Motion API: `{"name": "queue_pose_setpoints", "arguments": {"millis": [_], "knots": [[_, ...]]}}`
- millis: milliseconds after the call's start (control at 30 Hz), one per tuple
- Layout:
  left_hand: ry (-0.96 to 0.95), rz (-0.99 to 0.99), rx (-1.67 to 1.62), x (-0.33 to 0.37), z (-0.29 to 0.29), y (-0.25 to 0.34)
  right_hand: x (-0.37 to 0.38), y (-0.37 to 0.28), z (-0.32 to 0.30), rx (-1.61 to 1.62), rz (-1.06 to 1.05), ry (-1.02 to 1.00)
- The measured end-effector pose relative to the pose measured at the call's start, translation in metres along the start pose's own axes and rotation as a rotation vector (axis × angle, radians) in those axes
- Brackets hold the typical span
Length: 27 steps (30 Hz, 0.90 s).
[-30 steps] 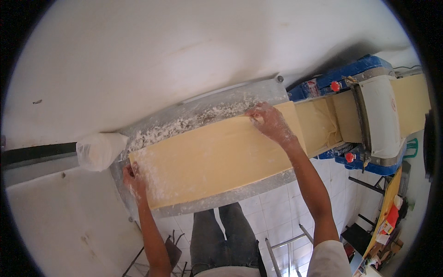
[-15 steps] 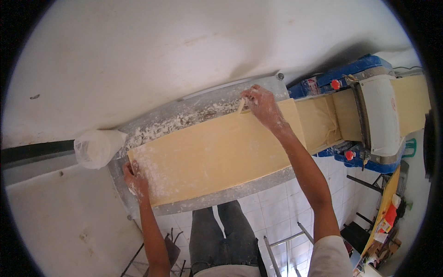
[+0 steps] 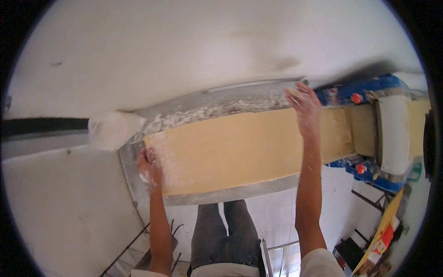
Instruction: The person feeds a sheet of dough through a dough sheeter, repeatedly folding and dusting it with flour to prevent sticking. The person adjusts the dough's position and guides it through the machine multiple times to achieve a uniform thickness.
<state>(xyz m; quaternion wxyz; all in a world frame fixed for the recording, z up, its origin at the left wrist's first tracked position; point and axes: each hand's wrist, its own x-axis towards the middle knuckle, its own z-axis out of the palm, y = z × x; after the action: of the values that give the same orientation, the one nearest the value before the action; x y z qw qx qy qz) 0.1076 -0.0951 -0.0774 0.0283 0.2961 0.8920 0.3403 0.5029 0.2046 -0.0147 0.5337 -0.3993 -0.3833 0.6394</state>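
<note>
A long pale-yellow dough sheet (image 3: 226,152), dusted with flour at its left end, lies on a metal table (image 3: 194,105). My left hand (image 3: 150,168) is at the sheet's left edge, its floury fingers curled and closed on that edge. Above the right part of the sheet, near the table's far edge, my right hand (image 3: 306,108) is raised and smeared by motion. Its fingers are closed on a small pale dough scrap (image 3: 292,93), only partly visible. Loose flour (image 3: 184,116) is scattered along the far side of the sheet.
A blue dough-rolling machine (image 3: 383,84) with red knobs and a white cover (image 3: 393,134) stands at the right, with dough running through it. A white plastic bag (image 3: 113,130) sits at the table's left end. Behind the table rises a white wall (image 3: 184,51). Metal-framed stools are below.
My right hand has lifted off the sheet's far edge and moved right with the dough scrap. My left hand stays at the sheet's left edge. The whole view has shifted and turned slightly.
</note>
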Motion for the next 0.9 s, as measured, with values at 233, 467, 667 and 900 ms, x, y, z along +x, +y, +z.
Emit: {"name": "queue_pose_setpoints", "arguments": {"millis": [233,467,667,900], "knots": [[-0.014,0.031,0.086,0.002,-0.01,-0.008,-0.144,-0.036,-0.018,-0.305,0.377,-0.555],[-0.16,-0.109,-0.072,-0.006,-0.017,-0.022,-0.297,0.101,0.003,-0.484,1.046,-0.743],[-0.43,-0.045,-0.143,-0.033,-0.061,-0.017,-0.357,0.168,0.041,-0.906,0.585,-0.758],[-0.839,-0.128,-0.066,-0.031,-0.103,-0.012,-0.288,0.039,-0.027,-0.31,0.926,-0.678]]}}
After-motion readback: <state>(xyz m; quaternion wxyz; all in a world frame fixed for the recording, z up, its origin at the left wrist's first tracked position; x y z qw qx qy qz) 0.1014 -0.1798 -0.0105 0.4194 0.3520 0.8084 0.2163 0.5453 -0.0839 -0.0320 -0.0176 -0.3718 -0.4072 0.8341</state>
